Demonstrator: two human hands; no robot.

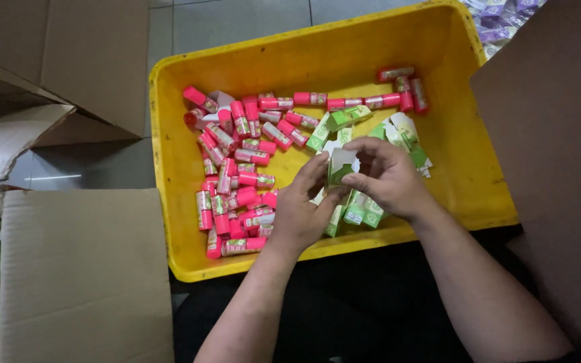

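Over the yellow plastic bin (169, 168), my left hand (300, 212) and my right hand (388, 178) together hold a small green and white carton (339, 166) with its end flap open. The fingers of both hands pinch its sides. Several pink tubes (237, 175) with pink caps lie heaped in the left half of the bin. More green and white cartons (364, 212) lie under and behind my hands, some flat, some folded up.
Brown cardboard boxes stand around the bin: one at the lower left (82, 275), one at the upper left (68, 60), one at the right (553, 134). Grey floor tiles (237, 20) show behind the bin. Purple packets (499, 20) lie at the top right.
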